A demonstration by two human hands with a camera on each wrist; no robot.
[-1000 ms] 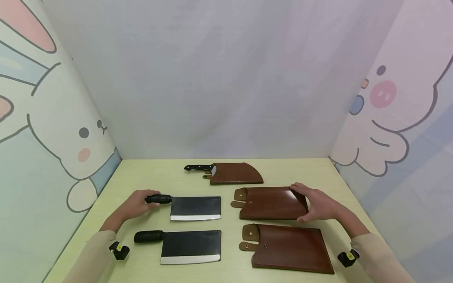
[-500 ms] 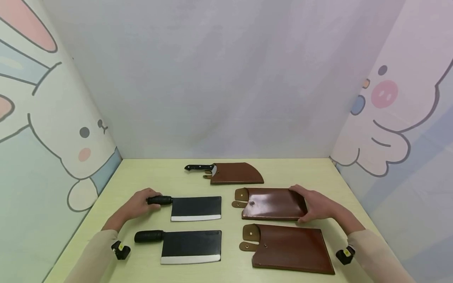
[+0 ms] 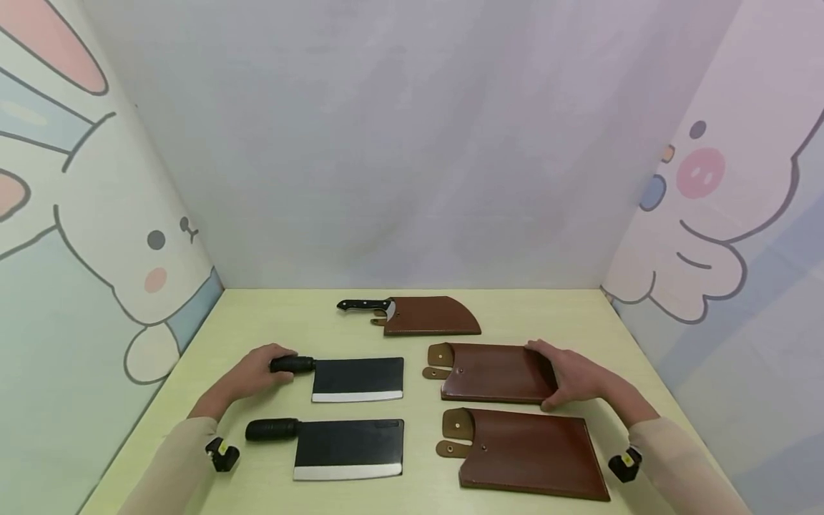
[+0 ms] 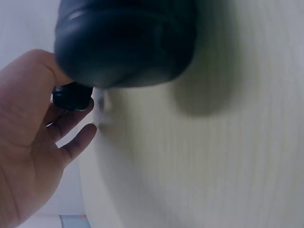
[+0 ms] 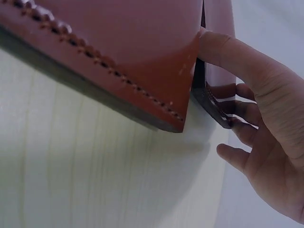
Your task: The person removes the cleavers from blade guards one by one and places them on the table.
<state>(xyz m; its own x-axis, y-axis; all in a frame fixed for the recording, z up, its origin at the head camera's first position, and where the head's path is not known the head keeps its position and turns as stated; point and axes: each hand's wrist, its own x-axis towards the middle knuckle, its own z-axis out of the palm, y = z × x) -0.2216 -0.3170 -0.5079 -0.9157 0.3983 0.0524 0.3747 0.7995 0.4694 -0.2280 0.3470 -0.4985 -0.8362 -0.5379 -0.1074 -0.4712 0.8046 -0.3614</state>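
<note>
In the head view my left hand point(image 3: 259, 372) grips the black handle point(image 3: 292, 364) of the farther cleaver point(image 3: 357, 378), whose dark blade lies toward the right. In the left wrist view, the fingers and thumb of my left hand point(image 4: 33, 137) are around that handle point(image 4: 72, 96). My right hand point(image 3: 575, 373) holds the right end of the farther brown leather sheath point(image 3: 492, 372), thumb at the near edge and fingers at the far edge. The right wrist view has my right hand point(image 5: 266, 114) on this sheath point(image 5: 219, 28). Its flap and snap strap point left, toward the cleaver.
A second cleaver point(image 3: 350, 449) lies nearer, with a second brown sheath point(image 3: 531, 452) to its right. The near handle's end point(image 4: 126, 42) and near sheath's corner point(image 5: 156, 80) fill the wrist views' foregrounds. At the back lies a black-handled knife point(image 3: 363, 305) inside a curved sheath point(image 3: 430, 316).
The farther sheath has shifted slightly toward me, and the shine on its leather has changed, with my right hand still holding it. My left hand keeps its grip on the cleaver handle, almost still.
</note>
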